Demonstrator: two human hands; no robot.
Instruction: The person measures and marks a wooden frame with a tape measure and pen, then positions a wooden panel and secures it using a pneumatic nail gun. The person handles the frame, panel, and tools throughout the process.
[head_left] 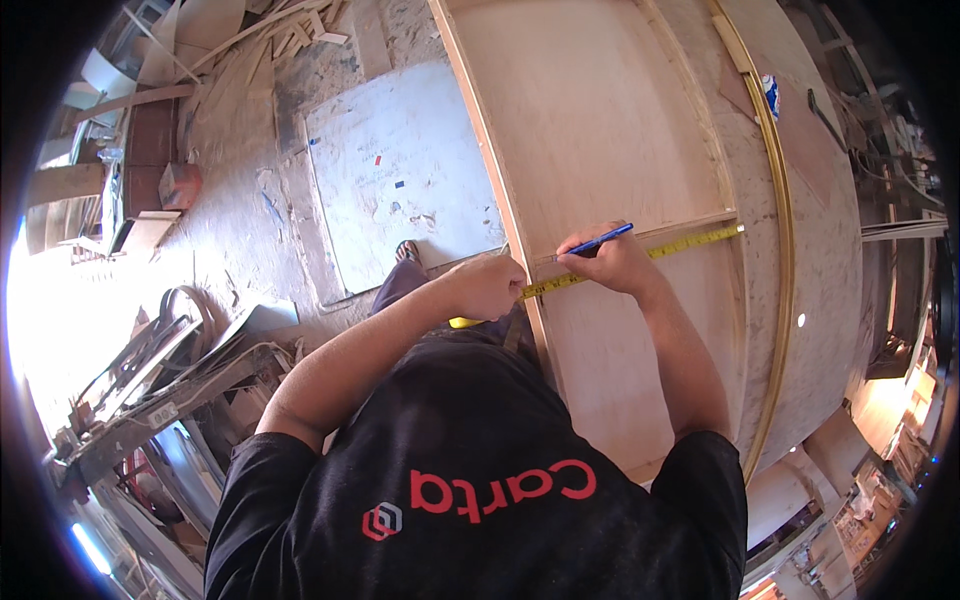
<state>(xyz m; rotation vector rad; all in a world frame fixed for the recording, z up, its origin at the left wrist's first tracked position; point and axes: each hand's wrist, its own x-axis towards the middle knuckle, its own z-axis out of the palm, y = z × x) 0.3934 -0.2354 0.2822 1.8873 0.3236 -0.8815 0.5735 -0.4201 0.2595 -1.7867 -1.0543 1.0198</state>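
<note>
My left hand (488, 287) is closed at the near edge of a shallow wooden frame panel (600, 110), pinching the yellow tape measure (690, 242). The tape's blade stretches across the panel, beside a wooden crosspiece (690, 218), to the far side rail. A bit of yellow, perhaps the tape's case, shows below my left wrist. In my right hand (612, 264) is a blue pen (600, 239), its tip pointing left, close to the crosspiece near the left rail. That hand lies over part of the blade and hides it.
On the floor to the left lies a pale, stained sheet (400, 170); my sandalled foot (407, 252) stands at its lower edge. A cluttered wooden rack (170, 400) is at the lower left. Beyond the panel, a long yellowish strip (783, 250) runs along the work surface (825, 270).
</note>
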